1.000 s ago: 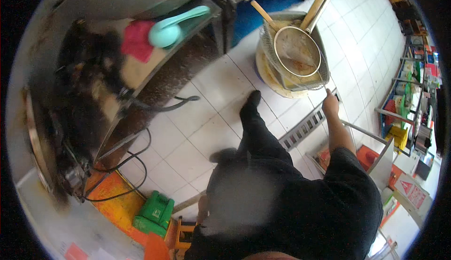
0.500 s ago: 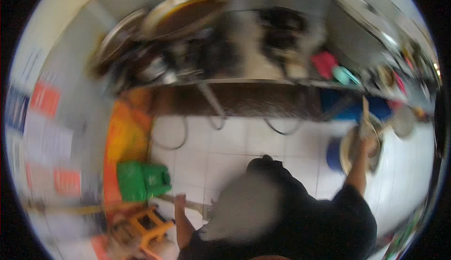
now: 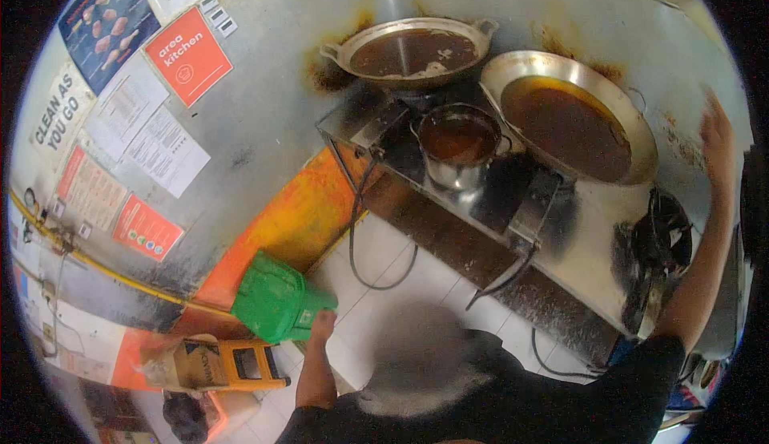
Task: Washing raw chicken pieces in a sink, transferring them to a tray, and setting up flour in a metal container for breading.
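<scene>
My right hand (image 3: 715,127) is raised at the far right, with the arm stretched forward. Its fingers point up and look spread, slightly blurred, with nothing visible in them. Nearest to it is a wide metal wok (image 3: 565,127) of dark brown oil. My left hand (image 3: 324,322) hangs low with curled fingers beside a green bin (image 3: 272,296); whether it touches the bin I cannot tell. On the stove (image 3: 473,211) stands a steel pot (image 3: 456,174) of reddish-brown liquid. Behind the pot sits a second, two-handled wok (image 3: 336,54) with dark oil.
A black burner (image 3: 669,232) is on the counter at right. Black hoses (image 3: 352,244) hang down to the white tiled floor (image 3: 384,264). At lower left are an orange stool (image 3: 248,366) and a cardboard box (image 3: 196,365). A yellow pipe (image 3: 144,288) runs along the wall.
The view has swung left toward the stove and woks. My right hand has left the bucket and light-coloured stick at the right and risen. My left hand now appears beside the green bin.
</scene>
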Available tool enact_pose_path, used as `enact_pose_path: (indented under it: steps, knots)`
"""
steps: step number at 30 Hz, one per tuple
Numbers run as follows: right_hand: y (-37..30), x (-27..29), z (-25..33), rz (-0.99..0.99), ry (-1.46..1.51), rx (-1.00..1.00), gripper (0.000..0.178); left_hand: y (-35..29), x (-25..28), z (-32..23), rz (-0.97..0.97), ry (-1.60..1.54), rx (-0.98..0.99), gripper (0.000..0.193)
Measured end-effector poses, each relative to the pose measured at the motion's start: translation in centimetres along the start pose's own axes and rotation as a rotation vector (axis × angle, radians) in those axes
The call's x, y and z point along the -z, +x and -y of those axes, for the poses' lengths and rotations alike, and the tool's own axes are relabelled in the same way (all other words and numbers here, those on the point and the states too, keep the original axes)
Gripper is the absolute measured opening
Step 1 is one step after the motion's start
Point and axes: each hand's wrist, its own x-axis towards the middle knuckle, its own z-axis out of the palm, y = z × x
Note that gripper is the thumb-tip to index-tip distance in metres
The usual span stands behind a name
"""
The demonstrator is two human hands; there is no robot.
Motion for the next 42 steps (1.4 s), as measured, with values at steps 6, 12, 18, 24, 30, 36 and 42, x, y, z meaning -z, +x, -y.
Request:
enact_pose_path:
  steps: [6,12,18,24,30,36,42]
  knots:
    - [14.8,-20.8,17.8,0.232,-0.149,0.236,0.038,1.5,-2.0,6.0,0.417,0.112,0.105,0.024]
    - [18.7,-34.4,31.7,0.521,-0.268,0.013,0.025,9.0,0.6,13.6,0.755,-1.331,0.884,0.025]
    - [19.8,-41.3,40.5,0.692,-0.378,-0.109,0.025,26.9,3.0,17.1,0.464,0.149,0.084,0.027]
    - [19.6,-47.9,42.1,0.859,-0.529,-0.039,0.023,32.1,5.8,21.5,0.157,-0.946,0.242,0.018]
    - [20.7,-48.6,42.8,1.048,-0.44,0.215,0.02,29.1,7.5,21.6,0.565,0.231,-0.017,0.027]
    - [21.0,-48.5,46.8,1.296,-0.435,0.482,0.026,23.9,8.3,21.3,0.546,0.228,-0.021,0.026]
    - [20.0,-48.5,49.4,1.327,-0.188,0.465,0.032,24.7,7.9,19.8,0.531,0.211,-0.012,0.025]
